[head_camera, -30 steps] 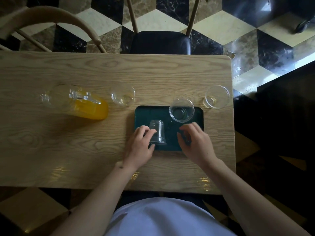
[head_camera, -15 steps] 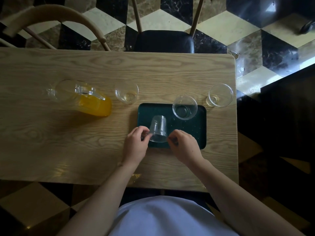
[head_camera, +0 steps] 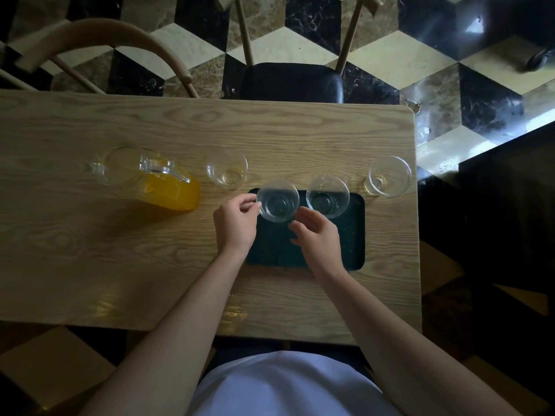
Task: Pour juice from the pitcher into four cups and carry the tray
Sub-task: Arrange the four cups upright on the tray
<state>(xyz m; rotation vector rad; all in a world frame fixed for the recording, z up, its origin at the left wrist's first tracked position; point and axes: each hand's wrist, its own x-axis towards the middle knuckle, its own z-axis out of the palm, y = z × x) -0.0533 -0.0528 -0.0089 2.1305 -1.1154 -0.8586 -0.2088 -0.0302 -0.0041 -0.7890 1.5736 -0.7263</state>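
Observation:
A dark green tray (head_camera: 354,235) lies on the wooden table (head_camera: 150,250). Two clear cups stand upright at its far edge: one (head_camera: 278,201) at the far left corner, another (head_camera: 328,196) to its right. My left hand (head_camera: 235,223) pinches the left rim of the first cup. My right hand (head_camera: 316,235) hovers just below that cup with fingers apart. A third clear cup (head_camera: 227,171) stands on the table left of the tray, a fourth (head_camera: 387,176) near the right edge. A glass pitcher (head_camera: 150,178) of orange juice stands at the left.
The table's right edge (head_camera: 416,235) runs close to the tray, with dark furniture (head_camera: 495,220) beyond it. A black-seated chair (head_camera: 292,81) stands across the table and a curved wooden chair back (head_camera: 105,34) at the far left.
The cup that lay tilted on the tray's near left has been turned upright and moved to the far left corner. My right hand has come off it.

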